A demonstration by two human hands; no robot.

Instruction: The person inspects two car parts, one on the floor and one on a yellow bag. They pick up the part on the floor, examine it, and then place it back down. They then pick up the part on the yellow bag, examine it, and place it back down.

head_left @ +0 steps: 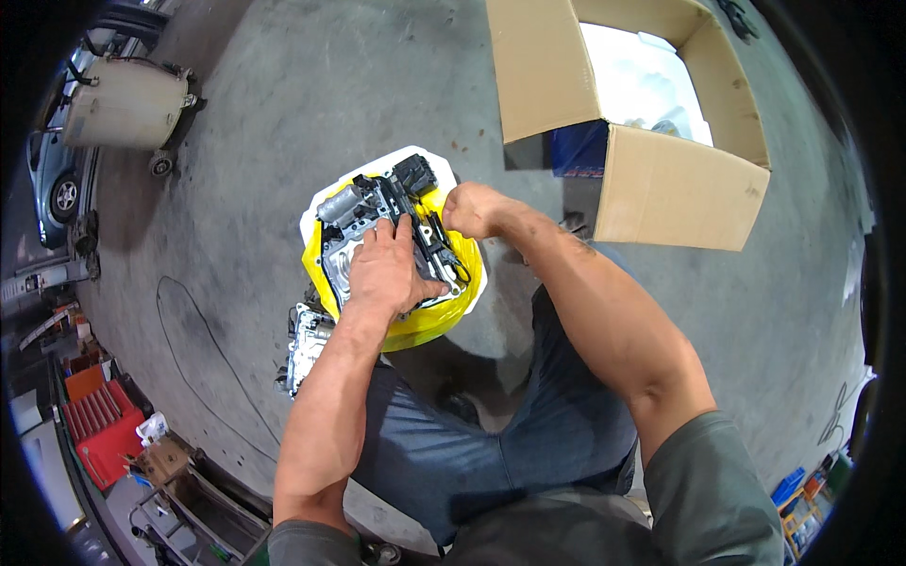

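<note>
A metal transmission control unit (342, 247), with a silver cylinder (342, 205) and a black connector block (412, 175), lies on yellow plastic sheeting (429, 325) over a white support (317, 201). On top of the unit rests my left hand (382, 267), its fingers spread and its thumb out toward the right side. My right hand (474, 209) is closed at the unit's right edge, beside the black wiring (436, 247). Whatever its fingers may hold is hidden. Below the left rim, partly behind my left forearm, sits a second metal unit (308, 341).
An opened cardboard box (684, 193) with white foam (642, 80) inside stands at the upper right, a blue package (579, 151) by it. A wheeled tank (127, 102) is at the upper left. A thin cable (203, 316) crosses the floor; a red metal case (104, 429) lies lower left.
</note>
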